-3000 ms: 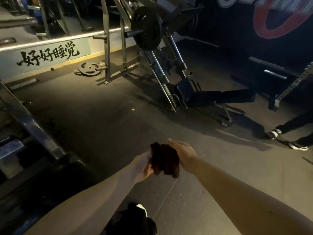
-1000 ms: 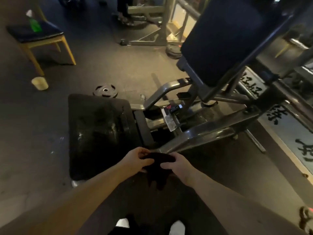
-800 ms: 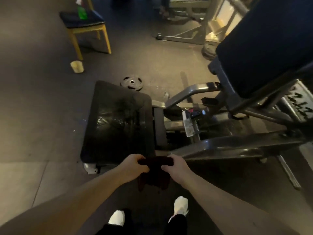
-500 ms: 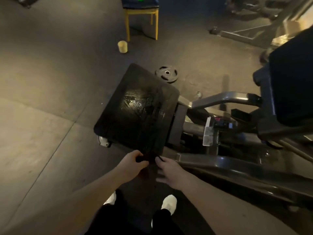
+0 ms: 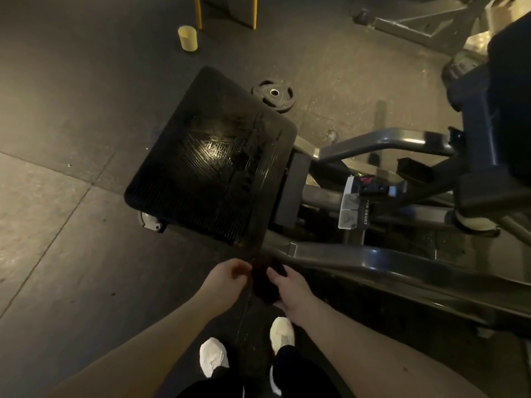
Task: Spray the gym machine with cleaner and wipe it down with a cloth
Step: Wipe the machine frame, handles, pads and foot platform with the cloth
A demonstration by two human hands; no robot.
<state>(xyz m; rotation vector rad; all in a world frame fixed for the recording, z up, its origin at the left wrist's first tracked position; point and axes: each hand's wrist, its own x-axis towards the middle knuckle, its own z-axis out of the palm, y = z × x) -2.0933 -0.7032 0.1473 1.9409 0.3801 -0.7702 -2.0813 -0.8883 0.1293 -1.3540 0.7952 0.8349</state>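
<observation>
Right hand (image 5: 290, 289) regrips the cloth (image 5: 265, 284); left hand (image 5: 226, 278) still pinches it

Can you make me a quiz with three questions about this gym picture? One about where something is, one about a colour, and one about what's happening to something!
1. Where is the weight plate?
A) on the floor just beyond the black platform
B) on a chair
C) in a hand

2. What colour is the cup?
A) red
B) yellow
C) blue

3. What is happening to the cloth?
A) lying on the floor
B) hanging on a hook
C) held between the left hand and right hand

Answers: 1 A, it lies flat past the platform's far edge; 2 B, it looks pale yellow; 3 C, both hands grip it.
</observation>
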